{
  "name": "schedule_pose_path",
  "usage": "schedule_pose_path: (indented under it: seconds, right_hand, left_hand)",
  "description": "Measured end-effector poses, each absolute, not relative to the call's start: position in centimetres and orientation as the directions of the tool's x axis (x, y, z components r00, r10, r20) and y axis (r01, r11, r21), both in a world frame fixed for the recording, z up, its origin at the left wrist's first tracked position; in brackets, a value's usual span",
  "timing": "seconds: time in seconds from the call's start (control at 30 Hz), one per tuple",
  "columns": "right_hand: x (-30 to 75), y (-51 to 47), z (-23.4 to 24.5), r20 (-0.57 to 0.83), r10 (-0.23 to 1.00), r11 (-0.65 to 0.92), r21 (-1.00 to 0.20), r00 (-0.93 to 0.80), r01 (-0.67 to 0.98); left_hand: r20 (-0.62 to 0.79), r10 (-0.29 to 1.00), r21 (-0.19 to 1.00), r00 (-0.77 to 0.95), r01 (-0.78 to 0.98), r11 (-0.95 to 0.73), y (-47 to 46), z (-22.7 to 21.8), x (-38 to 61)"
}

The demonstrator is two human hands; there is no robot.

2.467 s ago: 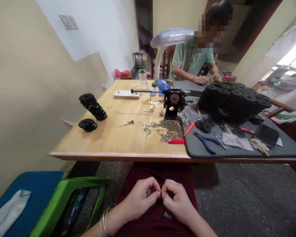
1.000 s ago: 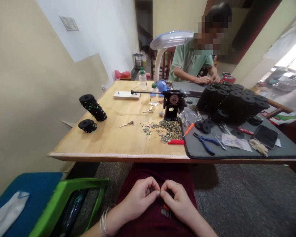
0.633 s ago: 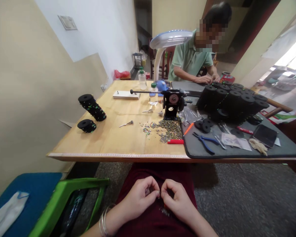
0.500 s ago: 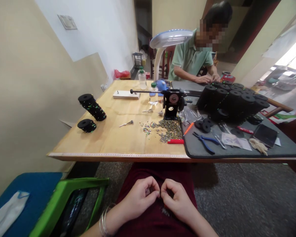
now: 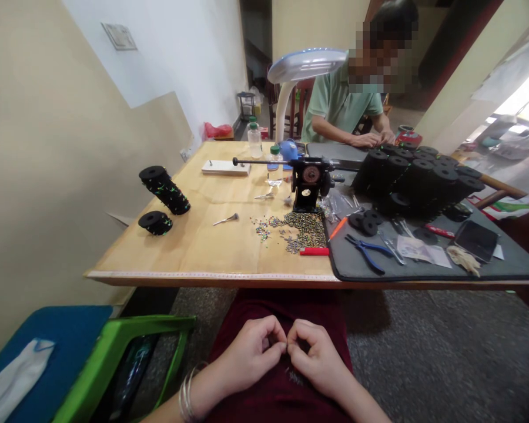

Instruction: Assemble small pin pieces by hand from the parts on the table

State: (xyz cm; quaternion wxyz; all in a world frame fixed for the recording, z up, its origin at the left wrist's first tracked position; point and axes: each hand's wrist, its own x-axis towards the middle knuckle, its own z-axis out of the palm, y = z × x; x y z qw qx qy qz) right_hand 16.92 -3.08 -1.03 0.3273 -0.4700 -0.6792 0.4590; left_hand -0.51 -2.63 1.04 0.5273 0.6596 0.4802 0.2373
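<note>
My left hand [image 5: 250,352] and my right hand [image 5: 317,355] rest close together over my lap, on dark red cloth [image 5: 286,305]. Both are curled, thumb against fingertips, pinching something tiny that I cannot make out where the two hands meet. Silver bangles [image 5: 186,395] ring my left wrist. A few small bits [image 5: 293,376] lie on the cloth under my right hand.
A wooden table [image 5: 211,247] stands ahead with a heap of small beads [image 5: 302,230], a red lighter [image 5: 314,251], a black hand-crank winder [image 5: 308,182], blue pliers [image 5: 367,249] on a grey mat [image 5: 423,267], and stacked black spools [image 5: 417,179]. Another person [image 5: 348,111] works at the far side. A green crate [image 5: 119,352] stands at my left.
My hands have stayed in my lap, fingertips shifting only slightly against each other. The view has drifted a little.
</note>
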Motion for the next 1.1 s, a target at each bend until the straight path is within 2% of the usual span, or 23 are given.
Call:
schedule_pose_path:
  seconds: [0.63, 0.9, 1.1]
  right_hand:
    - [16.8, -3.1, -1.2, -0.028, 0.934, 0.116, -0.919, -0.356, 0.377]
    - [17.0, -2.9, -1.3, -0.05, 0.943, 0.074, -0.932, -0.328, 0.354]
    - [17.0, -3.0, -1.2, -0.048, 0.948, 0.07, -0.932, -0.315, 0.355]
  left_hand:
    - [-0.17, 0.876, 0.889, 0.451, 0.453, -0.06, -2.6, 1.2, -0.3]
    - [-0.251, 0.874, 0.946, 0.416, 0.297, 0.131, -2.4, 0.6, -0.4]
    - [-0.275, 0.871, 0.953, 0.407, 0.232, 0.192, -2.4, 0.2, -0.6]
